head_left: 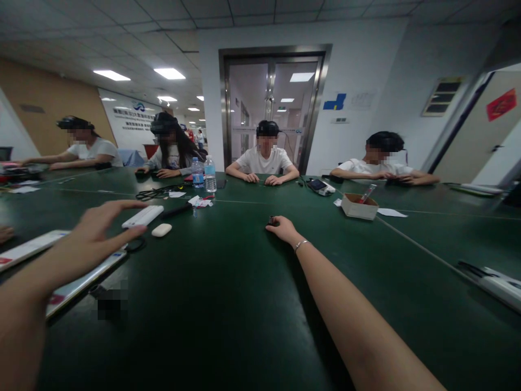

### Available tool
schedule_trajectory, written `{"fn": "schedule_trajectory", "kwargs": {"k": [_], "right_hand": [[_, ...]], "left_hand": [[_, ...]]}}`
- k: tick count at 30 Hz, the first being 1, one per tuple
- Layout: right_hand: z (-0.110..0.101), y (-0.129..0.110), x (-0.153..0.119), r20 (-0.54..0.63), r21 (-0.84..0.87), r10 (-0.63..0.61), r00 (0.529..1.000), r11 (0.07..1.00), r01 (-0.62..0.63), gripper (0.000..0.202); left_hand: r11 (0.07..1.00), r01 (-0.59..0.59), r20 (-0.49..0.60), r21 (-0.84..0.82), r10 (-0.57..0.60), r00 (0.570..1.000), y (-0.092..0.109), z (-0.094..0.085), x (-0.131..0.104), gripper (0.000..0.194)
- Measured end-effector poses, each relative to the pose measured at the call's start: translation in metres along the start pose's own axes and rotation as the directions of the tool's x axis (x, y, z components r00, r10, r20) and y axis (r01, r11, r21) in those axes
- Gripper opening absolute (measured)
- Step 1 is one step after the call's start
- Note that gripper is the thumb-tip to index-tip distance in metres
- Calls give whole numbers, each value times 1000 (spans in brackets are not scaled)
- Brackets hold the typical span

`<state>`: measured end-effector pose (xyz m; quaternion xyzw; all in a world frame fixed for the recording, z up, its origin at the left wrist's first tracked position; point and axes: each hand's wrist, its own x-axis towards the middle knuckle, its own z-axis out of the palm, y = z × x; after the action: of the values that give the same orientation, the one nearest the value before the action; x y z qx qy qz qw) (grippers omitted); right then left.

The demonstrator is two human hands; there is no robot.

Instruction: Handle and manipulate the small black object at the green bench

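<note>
My left hand is stretched forward over the left side of the table, thumb and index finger spread apart. A white slab-like device shows between and beyond those fingertips; whether they touch it I cannot tell. Next to it lies a small white rounded case. Out over the middle of the table, my right hand has its fingers closed on a small dark object, mostly hidden by them. A silver bracelet circles the right wrist. Beneath my left forearm lies a flat tablet-like device, and a small dark cylinder is beside it.
Several people wearing headsets sit around the dark green table. Two water bottles, black cables and paper scraps lie beyond my left hand. To the right are an open cardboard box and a white device.
</note>
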<state>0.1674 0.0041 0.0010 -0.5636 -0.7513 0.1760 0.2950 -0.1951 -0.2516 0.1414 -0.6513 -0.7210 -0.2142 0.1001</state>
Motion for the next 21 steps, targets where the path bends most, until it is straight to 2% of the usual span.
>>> {"fn": "schedule_trajectory", "kwargs": {"k": [1, 3, 5, 7, 8, 10, 13, 17, 21], "right_hand": [[1, 1, 0, -24, -14, -12, 1000, 1000, 12, 20], [2, 3, -1, -55, -41, -43, 998, 998, 41, 21], [3, 4, -2, -57, -62, -66, 996, 996, 62, 22], [3, 3, -2, -66, -84, -87, 994, 993, 81, 21], [4, 2, -3, -74, -94, -98, 992, 991, 91, 20], [4, 0, -3, -82, -114, -129, 988, 986, 119, 18], [5, -3, -3, -81, -134, -182, 980, 976, 170, 13], [6, -5, -2, -73, -130, -187, 980, 976, 177, 12], [7, -4, -1, -63, -133, -220, 974, 969, 210, 8]], "left_hand": [[991, -130, 47, -45, 132, 990, 21, 6, 10, 50], [921, -372, 159, -114, 387, 908, 68, 23, 31, 46], [871, -466, 261, -157, 492, 831, 114, 46, 50, 43], [826, -535, 313, -179, 563, 765, 151, 75, 66, 42], [812, -558, 306, -171, 582, 754, 166, 89, 74, 42], [812, -567, 255, -136, 582, 772, 189, 117, 87, 43], [851, -504, 163, -148, 523, 837, 207, 153, 105, 44], [890, -395, 99, -227, 425, 900, 213, 191, 117, 40], [865, -367, 45, -342, 405, 913, 209, 220, 115, 32]]}}
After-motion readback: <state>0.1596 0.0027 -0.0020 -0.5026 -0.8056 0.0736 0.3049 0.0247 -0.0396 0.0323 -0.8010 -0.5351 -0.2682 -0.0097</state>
